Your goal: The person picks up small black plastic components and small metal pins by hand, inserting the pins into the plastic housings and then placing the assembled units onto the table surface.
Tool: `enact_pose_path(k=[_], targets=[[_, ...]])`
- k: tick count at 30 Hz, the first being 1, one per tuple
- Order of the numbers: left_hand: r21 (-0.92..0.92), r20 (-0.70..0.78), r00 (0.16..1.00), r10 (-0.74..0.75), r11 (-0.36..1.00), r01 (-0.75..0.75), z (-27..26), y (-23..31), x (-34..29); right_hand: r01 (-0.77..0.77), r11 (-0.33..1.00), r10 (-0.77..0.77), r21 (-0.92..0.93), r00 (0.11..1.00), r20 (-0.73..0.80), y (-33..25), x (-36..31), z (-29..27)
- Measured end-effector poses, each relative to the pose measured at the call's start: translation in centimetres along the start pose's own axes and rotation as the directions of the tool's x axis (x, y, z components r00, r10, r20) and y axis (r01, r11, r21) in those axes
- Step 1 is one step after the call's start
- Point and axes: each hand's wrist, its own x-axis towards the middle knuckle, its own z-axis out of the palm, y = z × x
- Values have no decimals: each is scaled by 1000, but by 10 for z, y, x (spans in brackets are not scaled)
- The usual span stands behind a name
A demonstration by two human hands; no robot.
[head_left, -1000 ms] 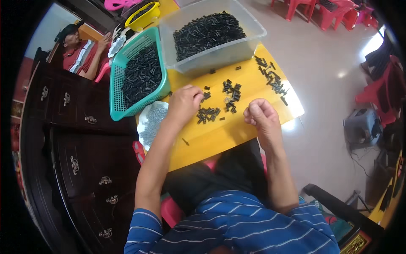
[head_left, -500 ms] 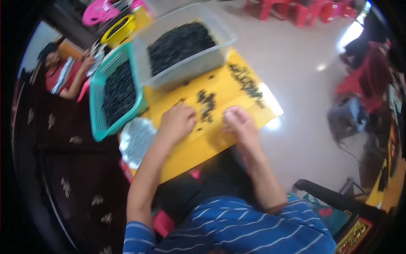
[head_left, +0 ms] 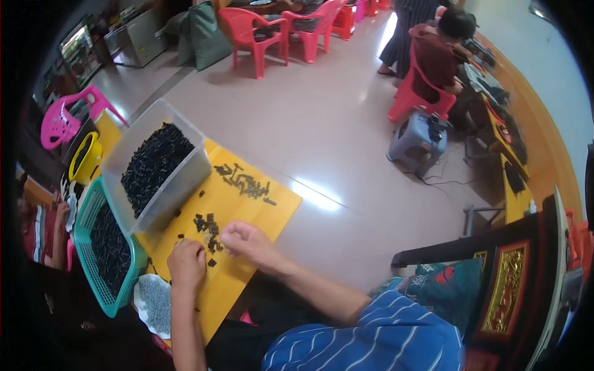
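Note:
My left hand (head_left: pixel 187 263) rests low over a yellow table (head_left: pixel 275 213), fingers curled together; whatever they pinch is hidden. Close by on the right, my right hand (head_left: pixel 250 243) is closed too, thumb against the curled fingers, and I cannot make out what is in it. Between and just beyond the hands lies a loose cluster of small black pieces (head_left: pixel 209 230). Farther back, a group of longer dark pieces (head_left: pixel 244 183) is spread near the table's edge. Beside my left wrist sits a white dish (head_left: pixel 141 290) heaped with tiny silvery metal parts.
A clear plastic bin (head_left: pixel 179 185) and a teal basket (head_left: pixel 132 263), both full of black pieces, stand at the left. Behind them is a yellow bowl (head_left: pixel 93 162). A person sits at far left, others at the right bench. A grey stool-like box (head_left: pixel 419 142) and red chairs (head_left: pixel 253 31) stand beyond.
The view has swung to the right, so the table now appears farther left and the room shows more. My right hand has come nearer the small black pieces and my left hand.

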Motion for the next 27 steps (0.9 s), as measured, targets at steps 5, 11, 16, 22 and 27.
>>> enact_pose_path(k=[5, 11, 16, 22, 27], targets=[[74, -75, 991, 108, 992, -103, 5, -2, 7, 16, 1000, -17, 19, 1000, 23, 4, 3, 0], [-28, -110, 994, 13, 999, -16, 1, -5, 5, 11, 1000, -12, 11, 996, 88, 12, 5, -2], [-251, -190, 980, -62, 968, 13, -37, 26, -9, 64, 984, -32, -168, 982, 187, 26, 2, -5], [-250, -222, 975, 10, 966, -67, -66, 55, -32, -23, 981, 85, -191, 943, 322, 18, -4, 4], [-206, -186, 980, 77, 972, -115, -67, 63, -39, -128, 974, 202, -186, 864, 461, 15, -6, 5]])
